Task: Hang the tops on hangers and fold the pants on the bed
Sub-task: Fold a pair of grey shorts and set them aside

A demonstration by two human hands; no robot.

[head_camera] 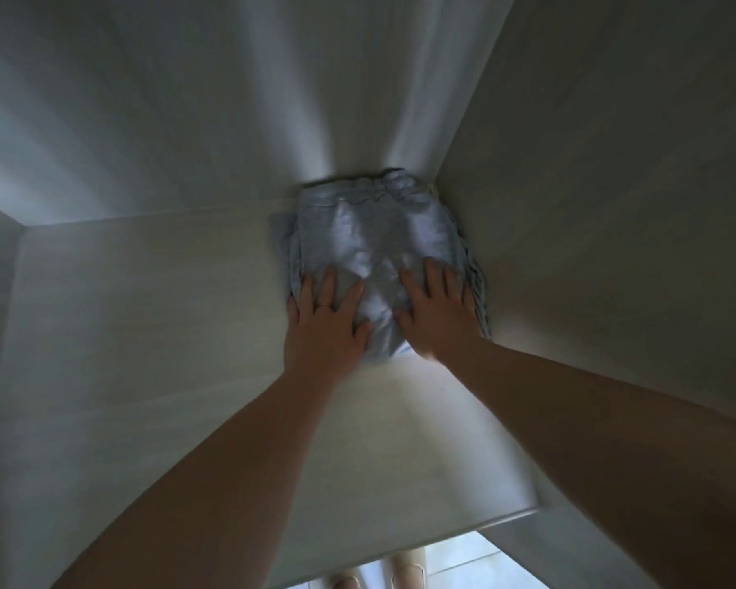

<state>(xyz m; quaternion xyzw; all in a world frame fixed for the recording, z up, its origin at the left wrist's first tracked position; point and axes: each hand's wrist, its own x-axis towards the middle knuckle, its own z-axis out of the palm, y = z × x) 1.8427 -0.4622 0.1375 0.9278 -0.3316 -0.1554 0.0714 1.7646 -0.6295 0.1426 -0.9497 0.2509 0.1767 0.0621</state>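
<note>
At the centre of the head view, a pair of folded pants in pale blue fabric lies on a light wooden shelf, pushed into the right rear corner of the compartment. Its far edge, where the waistband shows, touches the back panel, and its right edge lies against the side panel. Loose layers of cloth stick out along the stack's left and right sides.

Both hands lie flat on the near half of the stack, palms down. The left hand covers the lower left part with its fingers straight and slightly spread; it grips nothing, only presses on the cloth. A thin ring shows on one of its fingers. The right hand rests just beside it on the lower right part, likewise with fingers extended and nothing clasped. The two thumbs point toward each other, apart, with a strip of fabric between them. Both bare forearms reach up from the lower corners of the frame.

Below the shelf's front edge, at the bottom of the frame, a patch of pale tiled floor shows, with the toes of light shoes on it.
</note>
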